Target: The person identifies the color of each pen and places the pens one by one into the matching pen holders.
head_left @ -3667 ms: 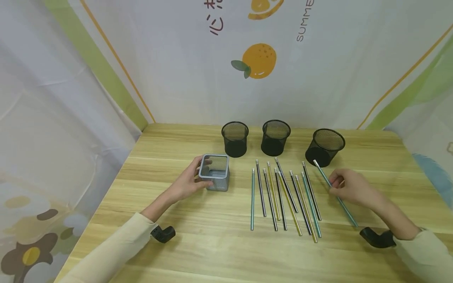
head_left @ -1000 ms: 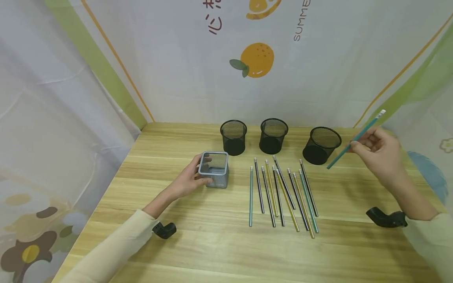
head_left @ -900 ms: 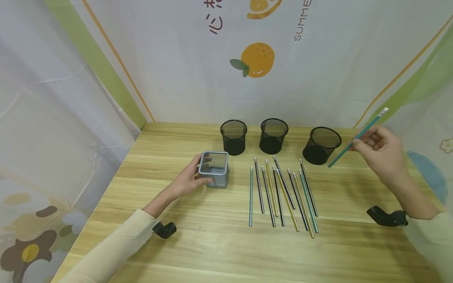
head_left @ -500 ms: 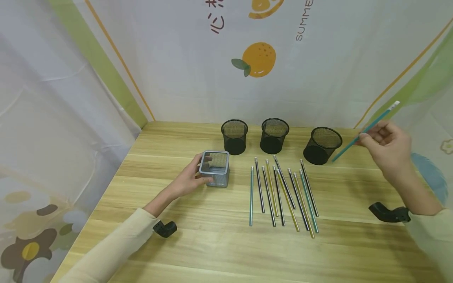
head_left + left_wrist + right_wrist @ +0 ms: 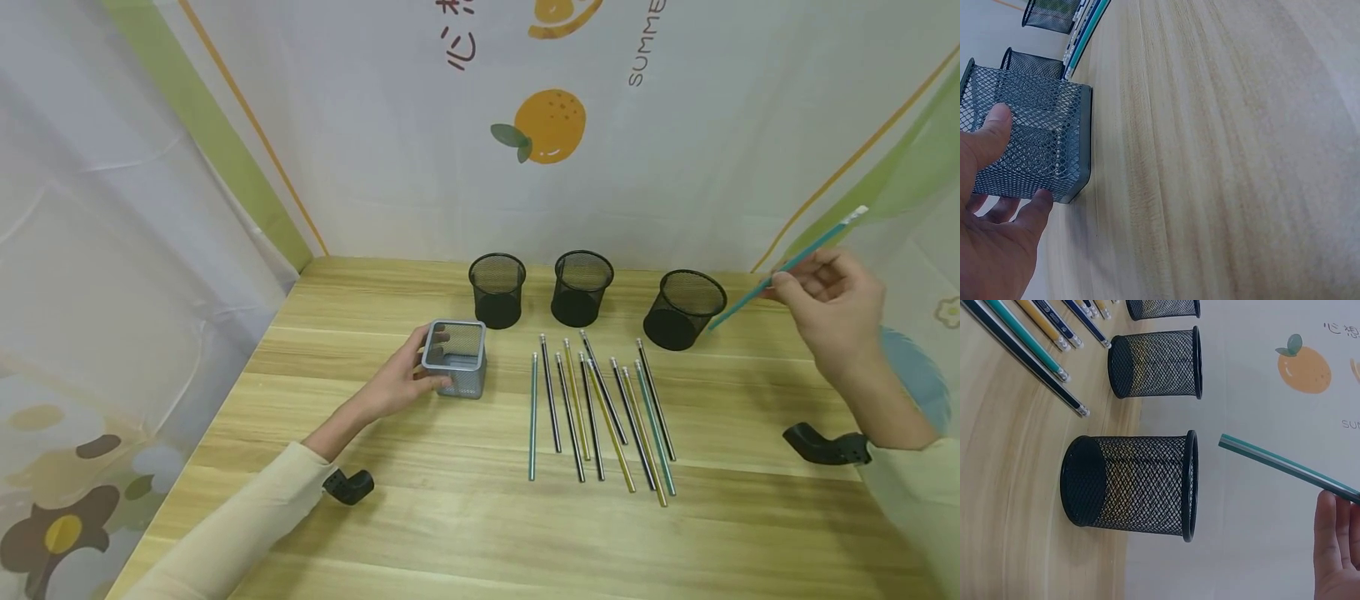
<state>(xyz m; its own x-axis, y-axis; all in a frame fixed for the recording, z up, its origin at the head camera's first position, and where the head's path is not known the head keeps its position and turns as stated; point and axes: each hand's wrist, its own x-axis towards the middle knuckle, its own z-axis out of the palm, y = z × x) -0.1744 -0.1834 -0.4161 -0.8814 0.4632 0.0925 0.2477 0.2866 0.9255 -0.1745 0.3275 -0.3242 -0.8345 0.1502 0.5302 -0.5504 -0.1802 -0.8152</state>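
Observation:
My left hand [image 5: 393, 387] holds a grey square mesh pen holder [image 5: 467, 382] from its left side, thumb on the near face; the holder stands upright on the table. In the left wrist view, the fingertips [image 5: 1040, 201] touch the mesh close to its base. Raised at the right, my right hand [image 5: 840, 317] pinches a teal pencil [image 5: 817, 245] with its white eraser pointing up and right. The pencil's lower end is near the rightmost round black mesh pen holder [image 5: 678, 321], and the right wrist view shows it apart from the rim.
Two more round black mesh holders, left [image 5: 498, 296] and middle [image 5: 581, 292], stand along the back edge. Several loose pencils, teal [image 5: 533, 425], yellow and dark, lie side by side mid-table, some crossing. A white printed curtain [image 5: 412, 167] hangs behind the wooden table [image 5: 450, 525].
My right hand has lifted the teal pencil from the table, tilted it eraser-up to the right, and drifted up and rightward. The left hand stays on the grey holder.

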